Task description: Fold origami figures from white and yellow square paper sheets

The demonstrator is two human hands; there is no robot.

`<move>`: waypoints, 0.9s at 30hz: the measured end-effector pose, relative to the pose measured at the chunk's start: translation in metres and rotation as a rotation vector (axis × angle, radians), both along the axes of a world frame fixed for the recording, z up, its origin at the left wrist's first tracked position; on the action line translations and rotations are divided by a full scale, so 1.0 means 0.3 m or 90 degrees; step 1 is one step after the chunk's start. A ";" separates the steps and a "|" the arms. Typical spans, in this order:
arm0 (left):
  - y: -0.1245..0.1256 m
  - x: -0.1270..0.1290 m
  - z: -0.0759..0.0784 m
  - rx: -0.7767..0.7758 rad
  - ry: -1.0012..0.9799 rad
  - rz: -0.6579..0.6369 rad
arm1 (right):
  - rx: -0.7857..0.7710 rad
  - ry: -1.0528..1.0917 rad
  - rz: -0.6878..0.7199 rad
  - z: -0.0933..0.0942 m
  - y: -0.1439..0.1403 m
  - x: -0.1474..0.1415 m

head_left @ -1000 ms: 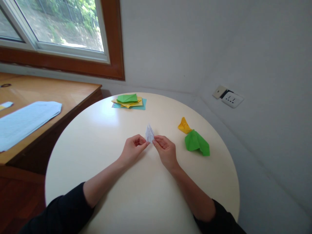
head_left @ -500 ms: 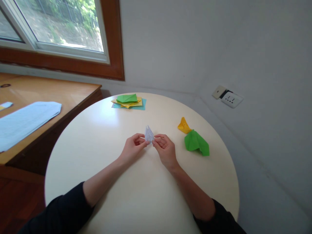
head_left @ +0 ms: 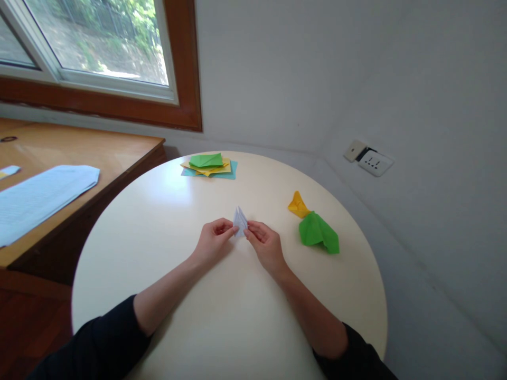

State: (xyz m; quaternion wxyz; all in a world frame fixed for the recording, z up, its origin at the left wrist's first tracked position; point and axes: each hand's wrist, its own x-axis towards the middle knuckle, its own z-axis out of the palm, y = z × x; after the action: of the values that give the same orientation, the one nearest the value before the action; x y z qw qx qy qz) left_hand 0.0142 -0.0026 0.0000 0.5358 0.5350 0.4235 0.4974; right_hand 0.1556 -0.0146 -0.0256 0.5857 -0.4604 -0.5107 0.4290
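Between your 2 hands, left hand (head_left: pixel 214 241) and right hand (head_left: pixel 264 244), a folded white paper (head_left: pixel 240 220) is pinched equally close, tip pointing away from you.

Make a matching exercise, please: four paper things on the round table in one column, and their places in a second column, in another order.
1. white folded paper
2. green folded piece
3. yellow folded piece
4. stack of coloured sheets

a. far edge of the table
b. between both hands
c. right side, nearer
d. right side, just behind the green one

Pairs: 1-b, 2-c, 3-d, 4-a
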 end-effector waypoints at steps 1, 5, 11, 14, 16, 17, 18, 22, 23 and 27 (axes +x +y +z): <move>-0.001 0.000 0.000 0.003 0.004 0.002 | 0.002 0.000 -0.005 -0.003 0.001 0.001; 0.000 0.000 -0.001 0.016 0.016 0.000 | 0.005 0.003 -0.015 0.000 -0.002 0.002; 0.001 -0.003 0.005 0.021 0.008 -0.006 | 0.020 0.007 -0.007 0.030 -0.010 0.003; -0.002 -0.003 0.011 0.009 0.008 -0.010 | 0.016 0.019 -0.004 0.032 -0.009 0.002; -0.005 -0.002 0.014 -0.006 -0.001 -0.018 | 0.011 0.030 0.005 0.029 -0.008 0.001; -0.005 -0.001 0.014 -0.012 -0.009 -0.022 | 0.010 0.032 0.012 0.027 -0.008 0.000; -0.006 0.001 0.014 -0.018 -0.018 -0.026 | 0.010 0.031 0.019 0.025 -0.009 0.000; -0.004 0.005 0.009 -0.033 -0.062 -0.026 | 0.015 0.005 0.024 0.019 -0.011 -0.001; -0.003 0.006 0.007 -0.036 -0.070 -0.021 | 0.016 -0.002 0.017 0.018 -0.011 -0.001; -0.001 0.004 -0.001 -0.041 -0.070 -0.018 | 0.011 -0.036 0.000 0.016 -0.011 0.000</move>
State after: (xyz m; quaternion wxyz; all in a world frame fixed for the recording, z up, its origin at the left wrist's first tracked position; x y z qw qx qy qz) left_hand 0.0153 -0.0028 -0.0003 0.5823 0.4954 0.4016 0.5042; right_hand 0.1556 -0.0180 -0.0210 0.5752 -0.4674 -0.5305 0.4114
